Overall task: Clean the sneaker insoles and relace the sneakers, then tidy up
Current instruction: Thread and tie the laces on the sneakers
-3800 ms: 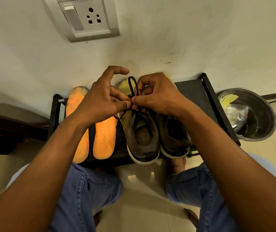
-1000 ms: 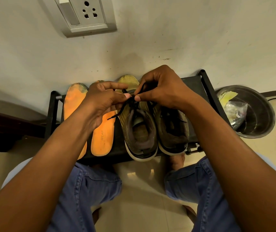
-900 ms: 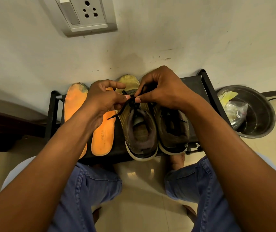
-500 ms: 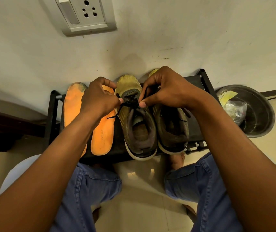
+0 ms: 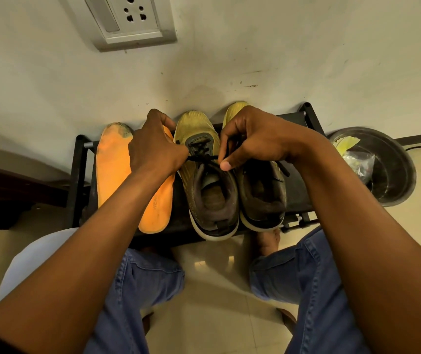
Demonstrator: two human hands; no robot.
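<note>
Left hand [image 5: 154, 152] and right hand [image 5: 251, 141] fingers pinching black lace [image 5: 201, 157] taut over left sneaker [image 5: 205, 180], orange insoles [image 5: 113, 162] beside

Only legible text: partial lettering "WEA…" printed on the heel end of the right-hand orange insole [image 5: 156, 200], running lengthwise; remaining letters hidden under the forearm.
</note>
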